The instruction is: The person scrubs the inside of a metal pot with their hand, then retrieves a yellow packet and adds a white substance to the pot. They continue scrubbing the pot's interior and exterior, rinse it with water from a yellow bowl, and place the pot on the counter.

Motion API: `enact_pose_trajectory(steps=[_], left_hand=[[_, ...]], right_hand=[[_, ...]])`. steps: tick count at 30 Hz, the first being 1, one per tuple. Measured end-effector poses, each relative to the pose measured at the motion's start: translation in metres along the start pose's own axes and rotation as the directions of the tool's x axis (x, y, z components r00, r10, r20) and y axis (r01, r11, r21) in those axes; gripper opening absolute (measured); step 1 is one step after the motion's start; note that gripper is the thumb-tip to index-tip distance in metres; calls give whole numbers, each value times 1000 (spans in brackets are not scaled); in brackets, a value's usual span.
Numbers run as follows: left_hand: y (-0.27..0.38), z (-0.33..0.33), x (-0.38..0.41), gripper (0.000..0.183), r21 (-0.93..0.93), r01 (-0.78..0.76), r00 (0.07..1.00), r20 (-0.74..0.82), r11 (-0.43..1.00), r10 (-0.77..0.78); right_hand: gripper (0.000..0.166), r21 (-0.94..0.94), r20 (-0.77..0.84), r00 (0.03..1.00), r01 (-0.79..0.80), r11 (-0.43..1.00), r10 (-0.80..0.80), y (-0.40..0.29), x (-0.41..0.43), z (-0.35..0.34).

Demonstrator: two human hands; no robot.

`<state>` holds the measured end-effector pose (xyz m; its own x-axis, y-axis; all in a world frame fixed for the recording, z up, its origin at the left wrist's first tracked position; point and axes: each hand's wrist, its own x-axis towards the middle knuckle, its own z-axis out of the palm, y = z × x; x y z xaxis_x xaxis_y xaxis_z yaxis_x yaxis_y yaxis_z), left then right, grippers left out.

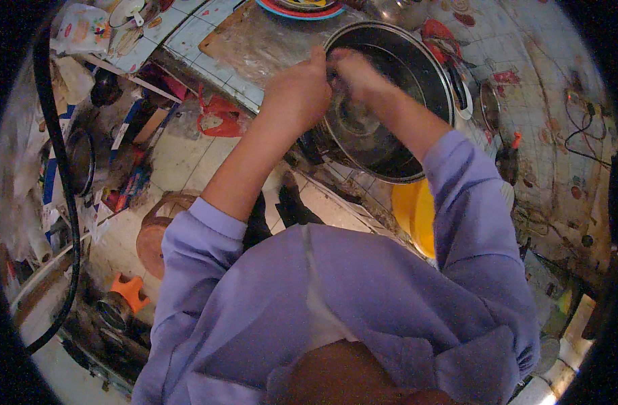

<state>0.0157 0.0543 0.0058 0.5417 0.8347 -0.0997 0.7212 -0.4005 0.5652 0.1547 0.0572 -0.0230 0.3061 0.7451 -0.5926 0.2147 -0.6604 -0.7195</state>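
A large metal pot (430, 96) stands at the tiled counter's edge, its wide mouth facing me and its inside dark, with shiny rings at the bottom. My left hand (298, 96) is closed at the pot's left rim, thumb up along the edge. Inside the mouth, my right hand (359, 76) is near the upper-left inner wall, close to my left fingers. Motion blurs its fingers, and whether they hold something is hidden. A dark side handle (309, 148) shows below my left wrist.
A wooden board (220, 40) under clear plastic lies behind the pot, with stacked plates (304, 11) beyond. A yellow container (412, 215) stands below the pot. A red plastic bag (220, 116) lies left. A round stool (152, 245) is on the floor. Cables (582, 129) lie right.
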Motion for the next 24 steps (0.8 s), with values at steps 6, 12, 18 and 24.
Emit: enact_pose_trajectory(steps=[6,12,18,24], left_hand=[[-1,6,2,46,-18,-28,999,-23,999,27],[-4,6,0,48,-21,-34,998,-60,999,33],[-3,6,-3,47,18,-44,994,-100,999,46],[-7,4,-3,48,47,-53,993,-100,998,57]], right_hand=[[34,147,-407,912,110,983,-41,63,93,-97],[44,-838,-122,880,157,523,-459,87,58,-43],[29,-618,775,568,774,-141,-278,13,40,-56],[20,-409,854,510,530,-743,-106,-45,20,-133]])
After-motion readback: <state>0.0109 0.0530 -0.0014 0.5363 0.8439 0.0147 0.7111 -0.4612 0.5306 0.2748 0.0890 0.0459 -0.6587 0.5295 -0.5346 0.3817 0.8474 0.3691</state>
